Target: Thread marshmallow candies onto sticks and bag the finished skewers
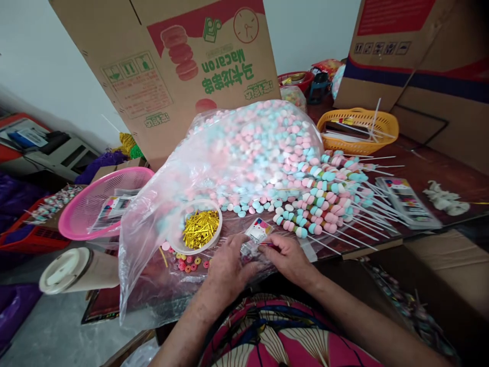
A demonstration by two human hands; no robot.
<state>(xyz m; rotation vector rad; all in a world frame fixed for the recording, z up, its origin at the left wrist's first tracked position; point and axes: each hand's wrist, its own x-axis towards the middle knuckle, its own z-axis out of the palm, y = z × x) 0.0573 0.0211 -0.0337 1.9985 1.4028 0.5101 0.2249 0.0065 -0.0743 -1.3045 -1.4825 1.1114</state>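
Observation:
Close to the table's front edge, a small printed plastic packet (259, 230) is between my two hands. My left hand (228, 267) is closed on its left side, fingers curled and partly hidden. My right hand (289, 256) pinches it from the right; the fingertips overlap its lower part, so what is inside cannot be made out. Just right of the packet lies a pile of marshmallow skewers (324, 201) in pink, blue and white, sticks pointing right. A bowl of gold twist ties (201, 229) stands left of my left hand, with ring-shaped candies (187, 262) below it.
A large clear bag of marshmallows (252, 148) fills the table's middle, before a cardboard box (171, 66). A pink basket (72, 214) and a lidded bin (76, 270) are at left. At right are a yellow basket (359, 148), a stack of printed wrappers (408, 201) and another box (428, 71).

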